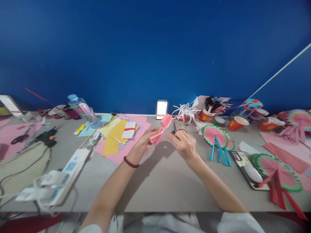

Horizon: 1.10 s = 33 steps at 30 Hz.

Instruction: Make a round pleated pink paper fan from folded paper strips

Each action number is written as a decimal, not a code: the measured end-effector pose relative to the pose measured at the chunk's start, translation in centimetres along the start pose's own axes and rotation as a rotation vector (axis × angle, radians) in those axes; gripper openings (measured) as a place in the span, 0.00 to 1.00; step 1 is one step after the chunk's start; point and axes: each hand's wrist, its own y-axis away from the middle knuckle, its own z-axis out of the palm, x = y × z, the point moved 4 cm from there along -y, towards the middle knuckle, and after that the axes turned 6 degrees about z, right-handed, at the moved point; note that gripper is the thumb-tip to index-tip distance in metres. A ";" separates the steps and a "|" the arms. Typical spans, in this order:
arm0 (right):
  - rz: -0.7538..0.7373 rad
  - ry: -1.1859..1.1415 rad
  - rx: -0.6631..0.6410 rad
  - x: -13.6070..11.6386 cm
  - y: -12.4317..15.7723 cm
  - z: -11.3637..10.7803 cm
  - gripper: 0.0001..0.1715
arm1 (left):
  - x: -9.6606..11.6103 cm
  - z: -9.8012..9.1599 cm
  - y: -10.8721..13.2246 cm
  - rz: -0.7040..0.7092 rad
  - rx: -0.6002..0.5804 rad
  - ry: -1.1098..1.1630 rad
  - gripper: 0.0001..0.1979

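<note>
Pinched in my left hand (145, 139) is a pink pleated paper piece (156, 139), drawn in at its middle and fanned out at both ends. My right hand (184, 143) is closed around dark scissors (174, 128); their blades point up and away, just right of the paper and apart from it. Part of the scissors' handle is hidden by my fingers. Both hands are raised over the grey table (155, 184). Beyond the paper, a phone with a bright screen (162, 107) leans on the blue wall.
Yellow and pink sheets (111, 144) and a plastic bottle (84, 108) lie left, with a white power strip (70, 176) nearer me. To the right are pink-green paper fans (213, 133), a phone case (239, 158) with a white mouse (252, 173), and paper cups (238, 123).
</note>
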 end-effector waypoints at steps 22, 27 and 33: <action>0.562 -0.770 -0.274 2.8 -0.4 3.5 0.15 | -1.1 0.5 -1.4 -0.001 -0.115 -0.015 0.10; 0.564 -0.778 -0.274 2.7 -0.4 3.4 0.15 | -1.2 0.5 -1.4 0.004 -0.084 0.009 0.10; 0.581 -0.838 -0.339 2.4 -0.5 3.3 0.16 | -0.8 0.9 -1.1 0.027 -0.055 -0.007 0.11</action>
